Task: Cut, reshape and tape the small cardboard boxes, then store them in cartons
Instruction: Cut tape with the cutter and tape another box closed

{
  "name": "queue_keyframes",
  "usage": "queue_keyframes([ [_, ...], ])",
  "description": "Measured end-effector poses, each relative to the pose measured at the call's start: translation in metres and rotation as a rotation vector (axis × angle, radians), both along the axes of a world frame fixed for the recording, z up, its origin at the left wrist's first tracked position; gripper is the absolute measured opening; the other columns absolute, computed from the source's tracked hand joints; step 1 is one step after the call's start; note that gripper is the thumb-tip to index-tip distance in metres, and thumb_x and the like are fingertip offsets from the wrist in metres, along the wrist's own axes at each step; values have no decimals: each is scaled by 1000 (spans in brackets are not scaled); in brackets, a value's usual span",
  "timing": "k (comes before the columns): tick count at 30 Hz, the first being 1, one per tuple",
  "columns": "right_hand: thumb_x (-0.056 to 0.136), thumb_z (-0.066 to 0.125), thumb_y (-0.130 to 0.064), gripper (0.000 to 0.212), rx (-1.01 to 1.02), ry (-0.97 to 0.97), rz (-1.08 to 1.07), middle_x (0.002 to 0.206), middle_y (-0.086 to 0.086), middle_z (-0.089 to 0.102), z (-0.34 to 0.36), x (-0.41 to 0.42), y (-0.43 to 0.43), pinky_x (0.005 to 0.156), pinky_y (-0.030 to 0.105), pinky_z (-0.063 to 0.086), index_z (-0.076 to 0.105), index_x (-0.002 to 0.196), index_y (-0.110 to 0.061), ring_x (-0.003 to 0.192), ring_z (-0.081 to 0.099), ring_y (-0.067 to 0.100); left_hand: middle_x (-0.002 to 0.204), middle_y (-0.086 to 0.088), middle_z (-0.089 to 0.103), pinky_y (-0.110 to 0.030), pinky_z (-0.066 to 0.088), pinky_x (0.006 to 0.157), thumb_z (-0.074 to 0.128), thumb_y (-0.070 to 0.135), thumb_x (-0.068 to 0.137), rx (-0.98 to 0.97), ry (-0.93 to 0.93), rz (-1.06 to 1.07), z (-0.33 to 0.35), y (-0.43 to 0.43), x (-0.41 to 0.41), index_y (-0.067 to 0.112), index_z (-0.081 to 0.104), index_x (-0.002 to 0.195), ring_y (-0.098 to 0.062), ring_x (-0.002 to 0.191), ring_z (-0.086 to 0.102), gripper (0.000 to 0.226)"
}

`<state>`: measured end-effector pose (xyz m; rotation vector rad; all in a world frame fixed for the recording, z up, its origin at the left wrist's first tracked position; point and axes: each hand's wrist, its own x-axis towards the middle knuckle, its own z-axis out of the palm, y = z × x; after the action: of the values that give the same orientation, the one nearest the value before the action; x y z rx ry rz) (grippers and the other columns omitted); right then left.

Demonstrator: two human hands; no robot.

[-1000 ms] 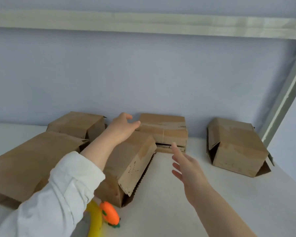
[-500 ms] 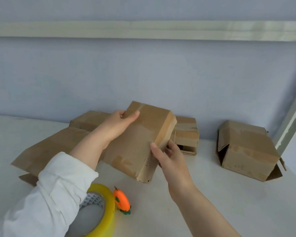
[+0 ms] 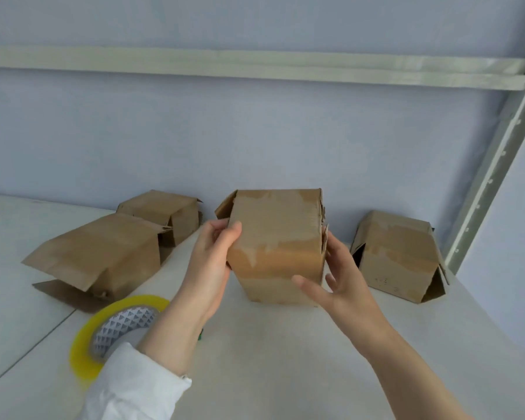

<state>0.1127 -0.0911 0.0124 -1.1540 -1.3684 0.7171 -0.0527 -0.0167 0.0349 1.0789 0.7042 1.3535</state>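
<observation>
The left hand (image 3: 212, 268) is closed on the left edge of a cardboard box (image 3: 276, 244): the thumb is laid on the front face and the fingers are curled round the edge behind it. The right hand (image 3: 337, 286) is kept open at the box's right side, at 3 o'clock from the left hand. Its fingers are spread and nearly straight along the right edge, and its thumb is stretched across the lower front face. A white sleeve (image 3: 134, 389) is worn on the left arm; the right forearm is bare.

The cardboard box is held upright between the two hands, over the middle of the white table (image 3: 285, 359). Whether its bottom is set on the table cannot be told. Torn patches of tape are seen across its front face.

At 9 o'clock from it a slumped box (image 3: 103, 253) is laid on the table with a flap spread beneath it. At 10 o'clock a small box (image 3: 164, 210) is set against the wall (image 3: 255, 140). At 3 o'clock a dented box (image 3: 397, 256) is placed, well apart from the right hand. At 7 o'clock a yellow tape roll (image 3: 82, 353) is laid flat, partly covered by the left forearm.

A pale rail (image 3: 255, 68) is fixed across the wall at 12 o'clock, and a perforated post (image 3: 491, 177) is seen at 2 o'clock.
</observation>
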Motion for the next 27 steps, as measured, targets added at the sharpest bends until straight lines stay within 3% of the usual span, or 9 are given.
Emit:
queue_keyframes([
  [3, 69, 72, -46, 90, -12, 88, 78, 141, -17, 45, 3, -1, -15, 98, 11, 40, 28, 146, -27, 128, 40, -6, 97, -3, 66, -21, 49, 73, 54, 5, 89, 112, -2, -21, -19, -12, 2, 13, 55, 95, -5, 83, 63, 10],
  [5, 68, 66, -55, 90, -13, 125, 25, 140, -19, 47, 1, -2, -22, 104, 20, 39, 27, 146, -30, 128, 41, -5, 100, 5, 68, -20, 49, 78, 63, 3, 78, 202, 46, -34, -30, -17, 1, 16, 56, 98, -4, 94, 62, 24],
  [8, 79, 68, -44, 75, 8, 182, -56, 131, -20, 54, -5, -2, -25, 96, 17, 45, 31, 143, -32, 122, 47, -6, 107, 7, 64, -13, 48, 77, 63, 0, 76, 246, 143, -10, -40, -29, 1, 22, 50, 102, 3, 99, 59, 36],
  [11, 72, 63, -29, 65, 30, 168, -104, 123, -19, 58, -14, -5, -31, 84, 13, 48, 37, 132, -38, 114, 53, -5, 109, 0, 60, -17, 47, 82, 64, -6, 80, 207, 121, 61, -46, -41, 0, 26, 35, 105, -2, 102, 57, 50],
  [13, 73, 63, -24, 61, 26, 152, -110, 122, -19, 57, -23, -11, -36, 81, 11, 47, 39, 126, -39, 114, 52, -5, 106, 3, 63, -24, 45, 91, 65, 6, 83, 168, 144, 78, -51, -45, -6, 31, 33, 113, -6, 107, 57, 51],
  [16, 74, 63, -18, 61, 25, 133, -144, 126, -17, 54, -35, -22, -45, 79, 12, 48, 38, 126, -39, 117, 51, -2, 115, 14, 61, -28, 43, 98, 68, 35, 78, 186, 307, 41, -61, -48, -19, 38, 49, 114, -1, 114, 53, 41],
  [20, 78, 63, -11, 57, -1, 135, -214, 128, -9, 52, -39, -34, -56, 77, 11, 48, 39, 124, -36, 111, 54, -2, 117, 19, 59, -24, 40, 100, 65, 44, 77, 176, 394, 17, -69, -58, -30, 38, 55, 106, 5, 115, 49, 31],
  [23, 75, 57, -34, 50, -81, 152, -301, 116, -15, 55, -39, -46, -65, 77, 10, 47, 42, 123, -36, 101, 56, -8, 106, 16, 57, -21, 39, 92, 56, 64, 71, 99, 450, -24, -66, -68, -33, 31, 55, 96, 0, 110, 49, 41],
  [27, 81, 45, -54, 47, -241, 325, -422, 110, -9, 58, -39, -49, -67, 99, 37, 45, 53, 118, -26, 104, 55, 7, 86, 11, 51, -20, 36, 64, 50, 51, 84, -105, 420, -123, -54, -74, -29, 21, 48, 93, 0, 79, 49, 31],
])
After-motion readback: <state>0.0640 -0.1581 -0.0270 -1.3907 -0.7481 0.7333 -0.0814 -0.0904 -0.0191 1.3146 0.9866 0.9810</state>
